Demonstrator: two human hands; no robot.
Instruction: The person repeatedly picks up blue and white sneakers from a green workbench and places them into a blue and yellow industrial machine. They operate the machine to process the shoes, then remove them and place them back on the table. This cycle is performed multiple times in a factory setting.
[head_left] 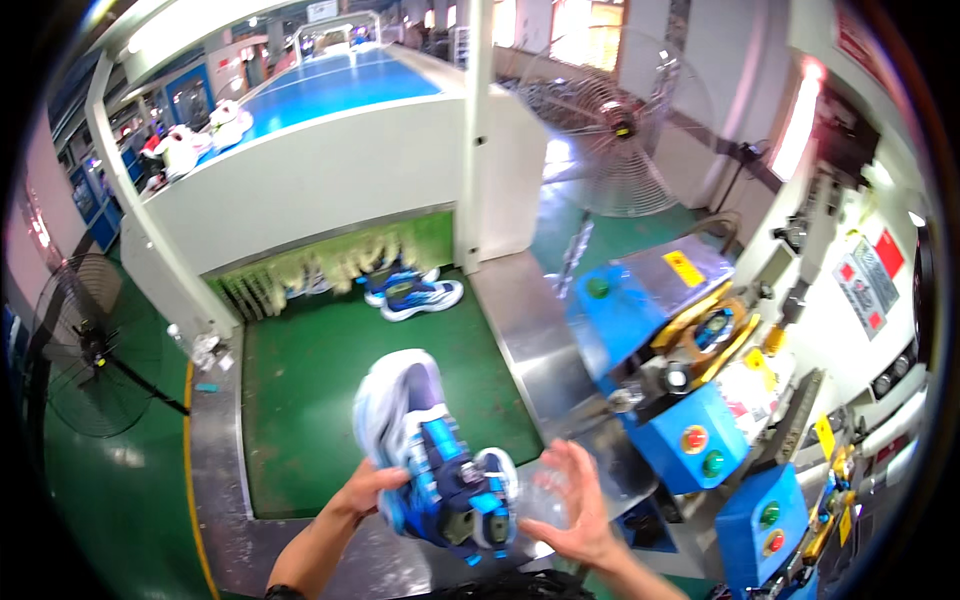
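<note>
A blue, white and grey sneaker (430,450) is tilted up in front of me, its pale lining facing the far side. My left hand (368,492) grips its left side, the thumb laid over the upper. Close against its right side is a second, smaller-looking shoe (494,508) in the same blue colours; what supports it is hidden. To the right of that shoe, my right hand (570,505) is open, fingers curved and thumb apart. The thumb tip is close to the shoe, and I cannot tell whether they touch.
Ahead, a green conveyor belt (300,400) carries more blue sneakers (420,297) by a bristly curtain (340,262). Metal ledges (530,350) flank it. On the right stand blue control boxes (690,440) with push buttons and a machine. Fans (620,130) stand on both sides.
</note>
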